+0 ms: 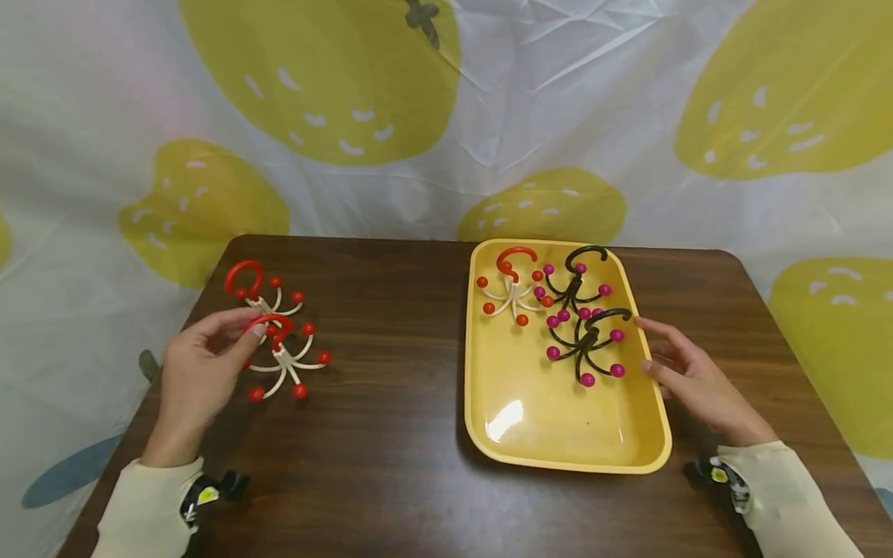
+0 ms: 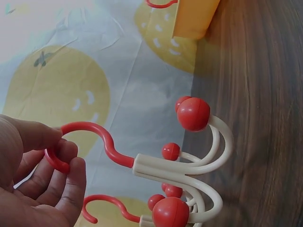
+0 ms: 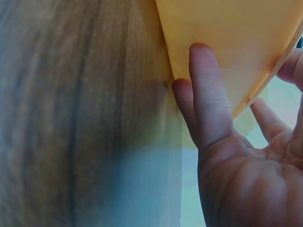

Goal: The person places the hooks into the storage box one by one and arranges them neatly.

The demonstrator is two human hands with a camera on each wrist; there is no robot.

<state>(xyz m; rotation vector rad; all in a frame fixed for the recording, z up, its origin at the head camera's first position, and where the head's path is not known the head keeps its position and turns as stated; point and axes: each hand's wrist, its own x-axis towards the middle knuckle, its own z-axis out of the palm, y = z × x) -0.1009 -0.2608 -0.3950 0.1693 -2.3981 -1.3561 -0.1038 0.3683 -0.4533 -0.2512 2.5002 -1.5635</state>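
Inspector: Nearest the camera, the left sleeve (image 1: 143, 508) and right sleeve (image 1: 791, 500), both cream. A dark wrist strap (image 1: 732, 482) is at the right cuff.

Clerk: Left hand (image 1: 202, 364)?

Inspector: Thumb and fingers pinch the red hook (image 2: 97, 127) of a hanger, the held hanger (image 1: 282, 356), at the left of the desk (image 1: 391, 387). Stem and arms are off-white, arm ends carry red balls, hook uppermost.

Clerk: Lifted, or resting on the surface?

Inspector: Cannot tell. A matching hanger, the second hanger (image 1: 257, 303), is just behind it, partly hidden, hook also upward.

Clerk: Right hand (image 1: 698, 387)?

Inspector: At the right side of the yellow tray (image 1: 488, 387). The fingers (image 3: 207, 90) are extended, not curled; two lie against the outer wall, and the others are near the rim. Whether the thumb presses the rim is unclear.

Clerk: Contents of the tray?

Inspector: Three hangers. The pale hanger (image 1: 514, 291), red-hooked and red-balled, is at the rear left. The rear black hanger (image 1: 574, 285) is to its right. The front black hanger (image 1: 588, 339) is nearer the viewer, close to the right wall. Both black ones bear magenta balls. Contact among the three cannot be confirmed.

Clerk: Tray floor?

Inspector: A bright reflection (image 1: 505, 420) at the front left, and a small dark speck (image 1: 588, 423).

Clerk: Background?

Inspector: A pale cloth (image 1: 391, 194) with yellow fruit prints, behind the desk.
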